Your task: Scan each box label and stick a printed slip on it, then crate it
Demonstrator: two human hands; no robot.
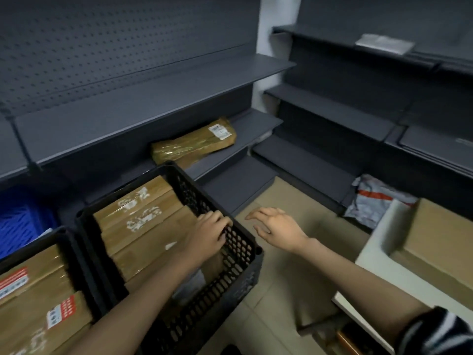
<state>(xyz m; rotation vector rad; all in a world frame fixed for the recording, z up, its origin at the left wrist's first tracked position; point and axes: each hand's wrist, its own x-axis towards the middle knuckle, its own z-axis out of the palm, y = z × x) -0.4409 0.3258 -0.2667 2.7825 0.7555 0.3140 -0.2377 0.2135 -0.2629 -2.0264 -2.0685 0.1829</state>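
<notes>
A black mesh crate [242, 262] stands on the floor, filled with long brown taped boxes [143, 221] bearing white labels. My left hand [208, 233] reaches across the boxes and its fingers curl over the crate's right rim. My right hand [275, 226] hovers open over the floor just right of the crate, fingers spread, holding nothing. One more taped brown box [193, 143] with a white label lies on a low grey shelf behind the crate. No scanner or printed slip is in view.
A second black crate [64, 242] with labelled boxes sits at the lower left, a blue crate [23, 219] behind it. Grey shelving [330, 111] lines both walls. Grey mail bags [376, 198] and a large brown carton [440, 239] stand at the right.
</notes>
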